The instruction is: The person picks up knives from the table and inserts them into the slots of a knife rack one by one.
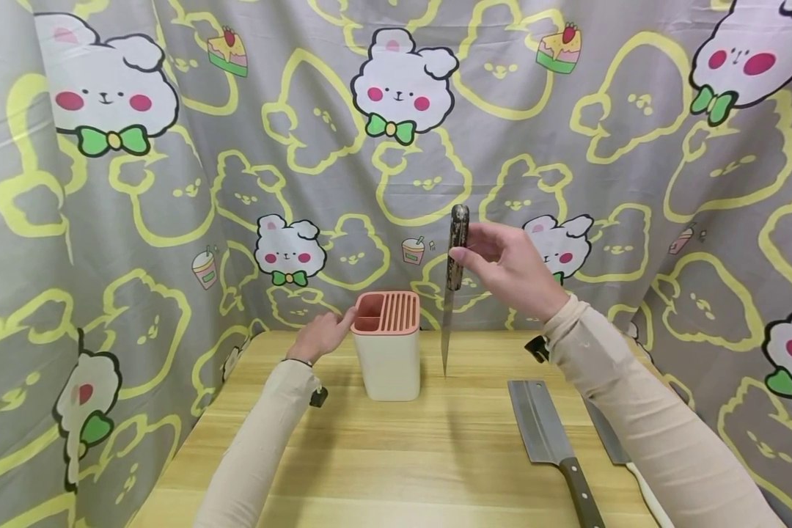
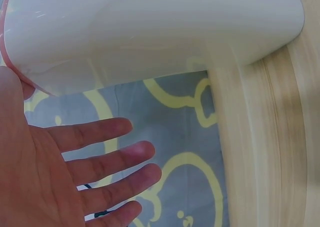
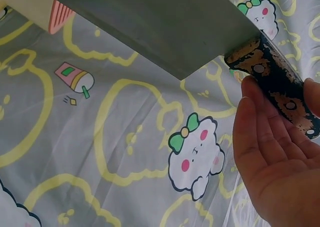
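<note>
In the head view, my right hand (image 1: pixel 511 268) holds a cleaver (image 1: pixel 458 275) by its worn dark handle, with the blade pointing down and edge-on to the head camera. The right wrist view shows the broad blade (image 3: pixel 150 27) and the handle (image 3: pixel 275 82) between thumb and fingers. A cream knife holder (image 1: pixel 389 367) stands upright on the table, left of the cleaver. Its pink top has slots on the right and open compartments on the left. My left hand (image 1: pixel 321 337) touches the holder's left rim with the thumb; in the left wrist view the other fingers (image 2: pixel 107 162) are spread straight, off its wall.
Another cleaver (image 1: pixel 541 422) with a dark handle lies on the wooden table (image 1: pixel 383 469) at the right. Beside it, a white-handled knife (image 1: pixel 607 433) is partly hidden by my right sleeve. A patterned grey curtain (image 1: pixel 330 183) hangs behind and at both sides.
</note>
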Demonstrator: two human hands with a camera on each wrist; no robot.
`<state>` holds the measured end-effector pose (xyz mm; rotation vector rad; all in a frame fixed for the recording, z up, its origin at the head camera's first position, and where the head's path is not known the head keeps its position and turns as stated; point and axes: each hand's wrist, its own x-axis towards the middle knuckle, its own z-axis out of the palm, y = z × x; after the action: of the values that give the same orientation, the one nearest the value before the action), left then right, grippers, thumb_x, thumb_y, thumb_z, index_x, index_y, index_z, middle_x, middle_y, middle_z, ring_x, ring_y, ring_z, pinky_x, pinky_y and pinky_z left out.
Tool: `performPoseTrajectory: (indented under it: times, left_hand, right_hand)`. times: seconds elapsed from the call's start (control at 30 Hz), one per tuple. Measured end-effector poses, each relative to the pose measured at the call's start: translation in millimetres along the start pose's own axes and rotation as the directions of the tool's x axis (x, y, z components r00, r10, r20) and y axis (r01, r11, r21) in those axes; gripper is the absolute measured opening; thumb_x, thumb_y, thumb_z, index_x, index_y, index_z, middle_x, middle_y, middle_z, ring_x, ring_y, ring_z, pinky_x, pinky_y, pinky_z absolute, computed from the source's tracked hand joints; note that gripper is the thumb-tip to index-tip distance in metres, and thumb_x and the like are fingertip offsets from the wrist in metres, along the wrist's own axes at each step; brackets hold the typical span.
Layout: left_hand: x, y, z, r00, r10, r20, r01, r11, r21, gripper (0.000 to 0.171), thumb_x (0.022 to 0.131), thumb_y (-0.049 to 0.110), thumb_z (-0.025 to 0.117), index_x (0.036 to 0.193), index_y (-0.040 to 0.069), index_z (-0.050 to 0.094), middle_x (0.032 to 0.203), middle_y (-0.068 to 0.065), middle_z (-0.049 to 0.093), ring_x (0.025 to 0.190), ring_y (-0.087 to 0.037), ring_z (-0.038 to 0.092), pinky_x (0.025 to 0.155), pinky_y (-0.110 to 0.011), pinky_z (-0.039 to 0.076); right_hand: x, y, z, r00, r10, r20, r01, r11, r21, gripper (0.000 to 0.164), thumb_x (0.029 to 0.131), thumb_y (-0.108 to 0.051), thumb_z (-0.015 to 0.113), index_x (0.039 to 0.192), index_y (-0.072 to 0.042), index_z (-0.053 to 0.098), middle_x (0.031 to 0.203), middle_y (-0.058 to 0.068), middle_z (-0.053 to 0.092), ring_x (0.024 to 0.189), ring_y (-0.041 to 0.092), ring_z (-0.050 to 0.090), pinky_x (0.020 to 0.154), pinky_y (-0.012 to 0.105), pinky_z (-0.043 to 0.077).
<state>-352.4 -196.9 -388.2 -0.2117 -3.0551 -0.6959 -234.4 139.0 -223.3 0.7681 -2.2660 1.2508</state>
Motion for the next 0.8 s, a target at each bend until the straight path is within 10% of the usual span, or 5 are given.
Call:
performPoseTrajectory:
  times: [0.8]
  left_hand:
    - [0.5,0.7,2.0,1.000,0.001,-0.007,-0.001,1.000,0.002,0.075,0.094,0.076,0.015,0.075,0.012,0.050,0.070,-0.005,0.046,0.063,-0.021,0.051,0.056,-0.033,0.036]
  right_hand:
    - [28,-13,2,0.999,-0.041,-0.034,0.042,0.998,0.046,0.025,0.094,-0.023,0.068,0.112,-0.007,0.066,0.100,0.008,0.072,0.088,0.013,0.072,0.081,0.022,0.056]
